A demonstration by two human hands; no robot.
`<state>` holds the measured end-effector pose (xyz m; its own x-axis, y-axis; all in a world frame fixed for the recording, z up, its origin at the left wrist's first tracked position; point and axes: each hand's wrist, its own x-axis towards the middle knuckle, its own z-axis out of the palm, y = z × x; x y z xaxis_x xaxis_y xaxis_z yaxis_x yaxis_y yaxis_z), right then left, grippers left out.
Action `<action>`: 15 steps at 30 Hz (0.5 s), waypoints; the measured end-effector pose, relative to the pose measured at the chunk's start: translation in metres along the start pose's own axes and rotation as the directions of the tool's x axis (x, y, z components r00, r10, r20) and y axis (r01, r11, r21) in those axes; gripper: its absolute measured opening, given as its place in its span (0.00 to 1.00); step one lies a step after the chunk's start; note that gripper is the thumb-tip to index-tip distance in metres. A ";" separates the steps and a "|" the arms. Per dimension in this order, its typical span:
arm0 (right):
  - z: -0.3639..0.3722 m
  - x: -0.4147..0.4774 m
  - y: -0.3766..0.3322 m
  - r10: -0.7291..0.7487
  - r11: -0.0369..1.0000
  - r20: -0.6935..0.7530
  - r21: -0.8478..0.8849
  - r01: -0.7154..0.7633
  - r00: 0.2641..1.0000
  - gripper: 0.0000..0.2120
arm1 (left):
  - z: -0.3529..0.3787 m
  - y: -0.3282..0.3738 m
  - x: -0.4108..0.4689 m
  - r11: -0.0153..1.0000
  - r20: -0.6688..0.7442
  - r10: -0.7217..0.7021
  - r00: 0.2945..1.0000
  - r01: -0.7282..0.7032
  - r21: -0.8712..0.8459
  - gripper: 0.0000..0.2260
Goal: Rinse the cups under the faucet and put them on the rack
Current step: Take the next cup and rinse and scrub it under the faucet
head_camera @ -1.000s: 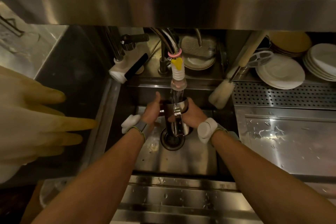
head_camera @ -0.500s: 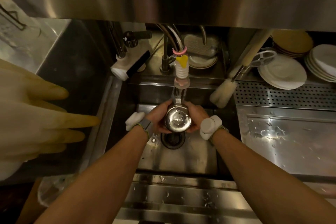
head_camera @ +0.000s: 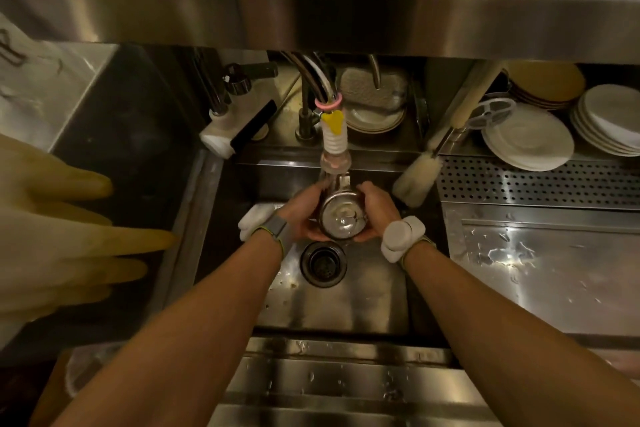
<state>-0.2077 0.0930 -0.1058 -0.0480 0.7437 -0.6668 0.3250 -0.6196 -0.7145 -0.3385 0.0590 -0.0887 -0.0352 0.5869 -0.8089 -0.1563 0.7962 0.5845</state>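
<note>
A shiny steel cup (head_camera: 343, 218) is held upright over the sink (head_camera: 367, 302), just below the faucet's white ribbed nozzle (head_camera: 334, 140). Water runs from the nozzle into the cup, whose open mouth faces up toward me. My left hand (head_camera: 299, 215) wraps its left side and my right hand (head_camera: 377, 210) wraps its right side. The drain (head_camera: 323, 263) lies just in front of the cup. A steel rack shelf (head_camera: 311, 10) spans the top of the view; what stands on it is hard to tell.
A bottle brush (head_camera: 420, 175) leans at the sink's back right. White plates (head_camera: 530, 142) are stacked behind a perforated drainboard (head_camera: 540, 184). Yellow rubber gloves (head_camera: 69, 236) hang at the left. A wet steel counter (head_camera: 540, 267) lies to the right.
The cup was tipped so water poured out toward the drain; both hands have since turned it upright under the stream and lifted it slightly back from the drain.
</note>
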 end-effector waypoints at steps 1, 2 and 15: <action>0.004 0.001 -0.001 -0.022 0.999 0.025 -0.025 0.022 0.999 0.15 | -0.003 -0.001 -0.001 1.000 -0.019 0.016 1.000 -0.016 -0.024 0.19; 0.012 -0.001 -0.004 -0.033 0.999 0.072 -0.023 0.035 0.997 0.14 | -0.011 -0.001 0.000 0.997 -0.046 0.033 0.998 -0.036 -0.064 0.17; -0.007 0.012 0.011 0.185 0.937 -0.005 0.302 -0.175 0.983 0.22 | 0.024 0.004 -0.001 0.952 -0.039 0.293 0.955 -0.296 -0.080 0.11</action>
<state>-0.1983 0.0966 -0.1198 0.0173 0.6175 -0.7864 0.0280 -0.7865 -0.6169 -0.3158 0.0647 -0.0842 -0.1183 0.7884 -0.6037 -0.2170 0.5728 0.7905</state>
